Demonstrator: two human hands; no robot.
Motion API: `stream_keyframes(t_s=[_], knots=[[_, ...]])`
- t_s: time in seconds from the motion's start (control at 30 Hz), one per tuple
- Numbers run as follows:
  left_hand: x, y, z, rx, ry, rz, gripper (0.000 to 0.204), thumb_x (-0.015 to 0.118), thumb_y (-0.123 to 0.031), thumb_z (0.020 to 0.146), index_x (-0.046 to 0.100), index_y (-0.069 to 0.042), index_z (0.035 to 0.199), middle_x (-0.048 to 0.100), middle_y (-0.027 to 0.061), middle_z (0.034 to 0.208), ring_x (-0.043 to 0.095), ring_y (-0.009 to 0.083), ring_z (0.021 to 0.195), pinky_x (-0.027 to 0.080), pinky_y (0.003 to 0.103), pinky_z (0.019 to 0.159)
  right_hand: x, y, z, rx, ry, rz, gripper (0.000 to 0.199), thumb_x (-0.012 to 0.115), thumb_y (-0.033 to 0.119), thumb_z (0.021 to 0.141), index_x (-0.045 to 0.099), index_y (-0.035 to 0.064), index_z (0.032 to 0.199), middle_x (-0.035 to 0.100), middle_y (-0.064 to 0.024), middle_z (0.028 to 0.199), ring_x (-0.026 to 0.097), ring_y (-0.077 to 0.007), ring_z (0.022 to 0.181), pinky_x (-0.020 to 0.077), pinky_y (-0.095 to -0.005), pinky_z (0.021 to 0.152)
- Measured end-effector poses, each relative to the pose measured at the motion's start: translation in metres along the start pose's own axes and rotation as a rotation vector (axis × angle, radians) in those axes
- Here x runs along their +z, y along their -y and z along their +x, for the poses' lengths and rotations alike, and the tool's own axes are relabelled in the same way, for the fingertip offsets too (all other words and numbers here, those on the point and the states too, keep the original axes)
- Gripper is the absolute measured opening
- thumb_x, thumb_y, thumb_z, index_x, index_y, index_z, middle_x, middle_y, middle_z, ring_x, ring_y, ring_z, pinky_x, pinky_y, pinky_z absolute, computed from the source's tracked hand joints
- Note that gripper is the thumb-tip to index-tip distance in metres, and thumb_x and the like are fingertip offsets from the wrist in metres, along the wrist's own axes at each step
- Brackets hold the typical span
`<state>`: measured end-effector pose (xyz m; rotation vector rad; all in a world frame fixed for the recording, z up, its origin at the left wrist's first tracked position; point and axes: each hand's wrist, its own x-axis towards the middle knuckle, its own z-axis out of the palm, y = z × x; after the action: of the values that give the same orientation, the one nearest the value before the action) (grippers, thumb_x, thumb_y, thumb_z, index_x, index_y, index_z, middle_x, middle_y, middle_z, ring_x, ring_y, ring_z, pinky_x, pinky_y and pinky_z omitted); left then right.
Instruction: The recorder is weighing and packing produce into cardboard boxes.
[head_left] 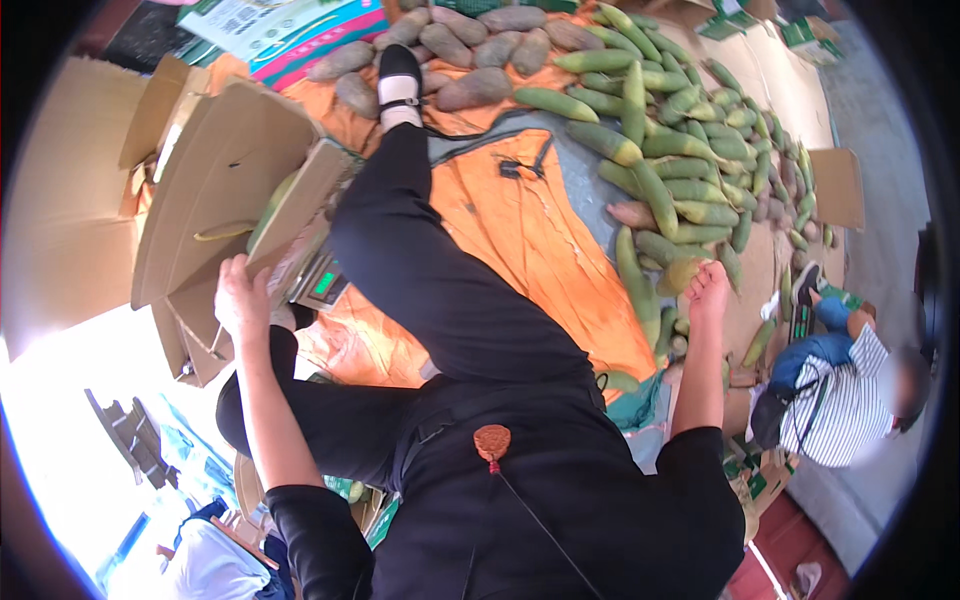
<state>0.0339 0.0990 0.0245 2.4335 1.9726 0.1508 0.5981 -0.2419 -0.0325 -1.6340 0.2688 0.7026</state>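
Note:
An open cardboard box [235, 165] tilts at the left, with a long green radish [272, 212] partly visible inside. At its near edge, my left hand [243, 298] has its fingers bent over the cardboard. A digital scale [325, 283] with a lit green display sits right beside the box, partly hidden by it. Over on the right, my right hand [707, 290] is closed at the end of a yellowish-green radish [681, 275]. That radish lies against a large pile of green radishes [690, 165]; my fingers hide part of its end.
Reddish-brown roots [475, 88] lie at the far side on an orange sheet [500, 215]. My outstretched leg [430, 250] crosses the sheet between box and pile. Another person [830, 400] in a striped top sits at the right. Someone in white [215, 560] is at the lower left.

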Motion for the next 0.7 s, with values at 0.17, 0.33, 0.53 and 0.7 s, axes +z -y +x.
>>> stream_keyframes(t_s=[0.17, 0.33, 0.53, 0.7], knots=[[-0.005, -0.009, 0.000, -0.043, 0.019, -0.043, 0.028, 0.073, -0.016, 0.070, 0.059, -0.007, 0.092, 0.058, 0.0108, 0.094, 0.060, 0.0334, 0.089, 0.049, 0.044, 0.074, 0.123, 0.042, -0.069, -0.102, 0.262, -0.093, 0.010, 0.051, 0.018, 0.085, 0.053, 0.0097, 0.080, 0.029, 0.0088, 0.055, 0.026, -0.0038, 0.043, 0.0209, -0.0229, 0.040], [-0.005, -0.008, -0.004, -0.026, 0.020, 0.004, 0.022, 0.072, -0.017, 0.072, 0.059, -0.009, 0.089, 0.057, 0.0080, 0.088, 0.059, 0.0280, 0.091, 0.046, 0.041, 0.075, 0.255, 0.081, -0.152, -0.221, 0.955, -0.006, 0.014, 0.048, 0.016, 0.090, 0.054, 0.0047, 0.083, 0.031, 0.0084, 0.057, 0.028, -0.0019, 0.044, 0.0243, -0.0196, 0.040], [-0.008, -0.005, -0.006, -0.001, -0.023, -0.024, 0.020, 0.071, -0.015, 0.072, 0.058, -0.008, 0.085, 0.056, 0.0087, 0.086, 0.059, 0.0281, 0.089, 0.045, 0.042, 0.073, 0.401, 0.126, -0.227, -0.104, 1.677, 0.202, 0.018, 0.054, 0.021, 0.090, 0.057, 0.0036, 0.088, 0.041, 0.0058, 0.060, 0.038, -0.0046, 0.048, 0.0338, -0.0206, 0.045], [-0.004, -0.004, -0.005, 0.022, -0.023, -0.039, 0.019, 0.070, -0.013, 0.072, 0.058, -0.008, 0.085, 0.056, 0.0092, 0.085, 0.059, 0.0287, 0.088, 0.045, 0.043, 0.072, 0.498, 0.069, -0.264, 0.111, 1.478, 0.147, 0.016, 0.053, 0.017, 0.087, 0.051, 0.0089, 0.073, 0.034, 0.0088, 0.054, 0.027, -0.0041, 0.042, 0.0239, -0.0210, 0.040]])
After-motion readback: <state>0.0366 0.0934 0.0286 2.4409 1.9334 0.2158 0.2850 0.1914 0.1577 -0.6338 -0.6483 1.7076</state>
